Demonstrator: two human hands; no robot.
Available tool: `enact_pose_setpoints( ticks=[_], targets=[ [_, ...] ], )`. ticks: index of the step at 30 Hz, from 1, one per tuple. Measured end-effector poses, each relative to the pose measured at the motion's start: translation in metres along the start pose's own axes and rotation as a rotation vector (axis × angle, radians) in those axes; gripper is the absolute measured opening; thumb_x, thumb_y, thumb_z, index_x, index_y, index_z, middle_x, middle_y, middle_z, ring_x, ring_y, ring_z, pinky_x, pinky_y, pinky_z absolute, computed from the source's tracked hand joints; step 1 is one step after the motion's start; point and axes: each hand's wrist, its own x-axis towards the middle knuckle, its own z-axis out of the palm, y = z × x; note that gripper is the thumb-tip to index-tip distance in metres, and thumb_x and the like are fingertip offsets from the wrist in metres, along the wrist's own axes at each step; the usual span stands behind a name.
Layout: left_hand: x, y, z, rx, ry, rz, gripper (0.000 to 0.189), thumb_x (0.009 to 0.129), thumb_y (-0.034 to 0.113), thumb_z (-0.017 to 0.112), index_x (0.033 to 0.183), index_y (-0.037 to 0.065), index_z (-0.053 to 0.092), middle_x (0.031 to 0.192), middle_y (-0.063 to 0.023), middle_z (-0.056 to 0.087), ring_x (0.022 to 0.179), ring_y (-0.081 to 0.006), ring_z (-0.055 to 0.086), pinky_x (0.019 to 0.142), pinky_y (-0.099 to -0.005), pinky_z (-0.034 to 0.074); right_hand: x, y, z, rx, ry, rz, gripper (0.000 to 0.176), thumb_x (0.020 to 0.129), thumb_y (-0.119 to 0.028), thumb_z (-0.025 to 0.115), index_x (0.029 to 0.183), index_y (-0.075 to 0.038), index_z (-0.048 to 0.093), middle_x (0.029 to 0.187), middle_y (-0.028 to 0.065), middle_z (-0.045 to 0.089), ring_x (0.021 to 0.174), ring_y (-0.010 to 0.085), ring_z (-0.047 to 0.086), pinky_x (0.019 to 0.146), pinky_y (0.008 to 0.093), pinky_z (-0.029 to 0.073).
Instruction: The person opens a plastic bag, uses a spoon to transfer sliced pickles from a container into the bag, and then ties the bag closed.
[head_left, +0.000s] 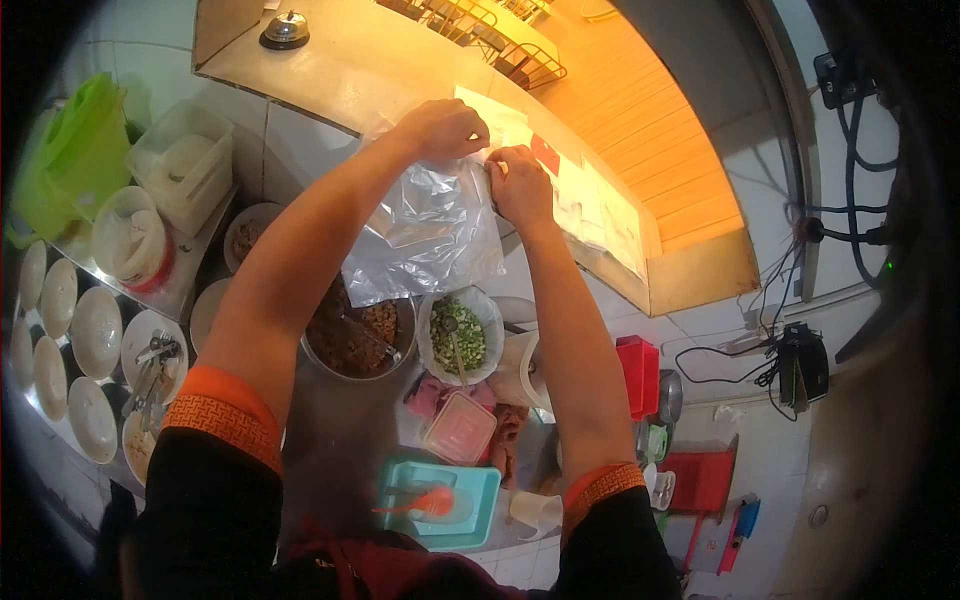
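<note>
Over the far side of the counter [340, 440], just short of the raised ledge [330, 80], both arms reach forward and the hands come close together, the left [442, 130] a little farther out and the right [522, 188] slightly nearer the body. The left hand is curled with its fingertips drawn together; the right is bent inward, thumb and fingers closed. Both appear to pinch the upper right part of the bag [430, 225], though exactly how each finger meets the film cannot be made out. From there the bag spreads down and to the left, between the forearms, its longer run slanting from the hands back toward the body. Its lower edge lies over the far rims of the pot [362, 379] and the bowl of chopped greens [495, 325]; whether it touches them is unclear. The right hand is beside the bag's upper right edge, while the left wrist crosses near its top. So the gathered part is at the fingertips and the wide, crinkled part is on the body side of them.
</note>
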Motion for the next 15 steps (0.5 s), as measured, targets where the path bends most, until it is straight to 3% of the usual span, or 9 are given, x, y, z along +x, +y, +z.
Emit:
enact_pose_setpoints(
  ticks=[2, 9, 11, 15],
  targets=[
    [0.0, 0.001, -0.001, -0.004, 0.009, 0.003, 0.022, 0.085, 0.029, 0.061, 0.089, 0.012, 0.075, 0.08, -0.0132, 0.07, 0.074, -0.0332, 0.066, 0.071, -0.0426, 0.052, 0.002, -0.001, -0.003, -0.069, 0.016, -0.087, 0.017, 0.088, -0.024, 0.059, 0.09, -0.009, 0.068, 0.093, 0.0119, 0.064, 0.082, 0.0323, 0.065, 0.073, 0.0422, 0.052],
    [0.0, 0.0, 0.001, -0.001, 0.004, -0.002, 0.023, 0.086, 0.029, 0.06, 0.088, 0.012, 0.075, 0.08, -0.0137, 0.07, 0.074, -0.0332, 0.066, 0.071, -0.0425, 0.052, 0.007, -0.004, -0.004, -0.239, -0.058, -0.109, 0.019, 0.091, -0.027, 0.056, 0.094, -0.012, 0.068, 0.096, 0.0102, 0.065, 0.08, 0.0317, 0.066, 0.07, 0.0428, 0.054],
    [0.001, -0.002, 0.003, 0.015, 0.013, 0.017, 0.023, 0.086, 0.029, 0.06, 0.089, 0.012, 0.075, 0.08, -0.0138, 0.069, 0.074, -0.0332, 0.066, 0.071, -0.0424, 0.052, 0.007, -0.002, -0.002, -0.276, -0.009, -0.173, 0.019, 0.09, -0.026, 0.056, 0.085, -0.01, 0.066, 0.089, 0.0092, 0.063, 0.076, 0.0296, 0.066, 0.064, 0.0424, 0.054],
    [0.0, -0.002, 0.004, 0.001, 0.031, 0.013, 0.022, 0.085, 0.028, 0.06, 0.088, 0.012, 0.075, 0.08, -0.0134, 0.069, 0.073, -0.0331, 0.066, 0.071, -0.0424, 0.052, 0.012, 0.004, 0.003, -0.296, -0.02, -0.209, 0.017, 0.088, -0.023, 0.056, 0.085, -0.008, 0.064, 0.088, 0.01, 0.063, 0.074, 0.0296, 0.066, 0.063, 0.0424, 0.054]
  ],
)
